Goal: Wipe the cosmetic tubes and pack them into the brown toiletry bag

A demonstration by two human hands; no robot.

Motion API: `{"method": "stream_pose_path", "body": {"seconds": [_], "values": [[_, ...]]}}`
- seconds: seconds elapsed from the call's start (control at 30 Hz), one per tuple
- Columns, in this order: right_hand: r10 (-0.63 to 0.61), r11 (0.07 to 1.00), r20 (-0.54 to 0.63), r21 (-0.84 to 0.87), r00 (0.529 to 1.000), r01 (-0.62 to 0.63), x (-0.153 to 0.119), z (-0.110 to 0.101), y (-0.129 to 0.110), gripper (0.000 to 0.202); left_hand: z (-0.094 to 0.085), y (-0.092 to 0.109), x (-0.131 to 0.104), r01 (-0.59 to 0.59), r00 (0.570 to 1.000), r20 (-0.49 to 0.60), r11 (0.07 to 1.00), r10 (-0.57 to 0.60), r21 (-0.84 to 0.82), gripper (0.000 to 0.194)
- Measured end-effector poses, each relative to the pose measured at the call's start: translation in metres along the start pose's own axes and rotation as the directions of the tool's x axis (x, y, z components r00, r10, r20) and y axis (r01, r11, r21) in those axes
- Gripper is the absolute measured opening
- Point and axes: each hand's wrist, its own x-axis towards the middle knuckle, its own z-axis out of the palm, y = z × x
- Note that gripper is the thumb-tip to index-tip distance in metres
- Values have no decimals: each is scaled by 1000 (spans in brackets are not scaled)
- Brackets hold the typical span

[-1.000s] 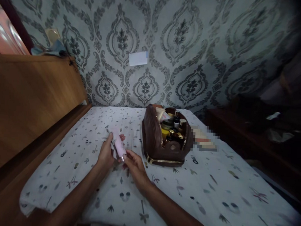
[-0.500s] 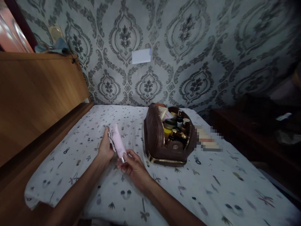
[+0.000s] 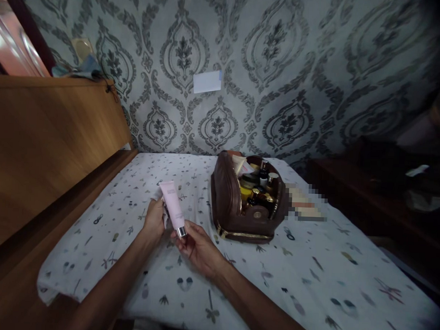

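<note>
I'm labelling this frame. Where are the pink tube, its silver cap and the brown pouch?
pink plastic tube (image 3: 171,204), head view, middle of its body.
silver cap (image 3: 181,231), head view, the cap's side.
brown leather toiletry pouch (image 3: 225,199), head view, left outer wall.

Count: 1 pink tube (image 3: 173,206); 1 brown pouch (image 3: 240,206), several jars/bottles inside, no. unclear; 2 hands (image 3: 153,219); 1 white slip (image 3: 207,81) on wall.
</note>
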Motion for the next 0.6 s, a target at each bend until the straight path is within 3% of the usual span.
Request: {"method": "stream_pose_path", "body": {"seconds": [0.17, 0.33, 0.47, 0.6], "values": [[13, 1000, 18, 10, 1000, -13, 3, -4, 4, 37, -1, 9, -1, 26, 999, -18, 999, -26, -23, 33], [39, 999, -27, 2, 999, -39, 5, -8, 6, 40, 3, 18, -14, 106, 990, 114, 980, -88, -166, 49], [32, 999, -51, -2, 998, -32, 6, -9, 7, 44, 5, 13, -19, -42, 994, 99, 997, 48, -59, 46], [43, 998, -92, -41, 995, -47, 6, -7, 8, 41, 1, 6, -15, -117, 993, -18, 989, 119, 90, 51]]}}
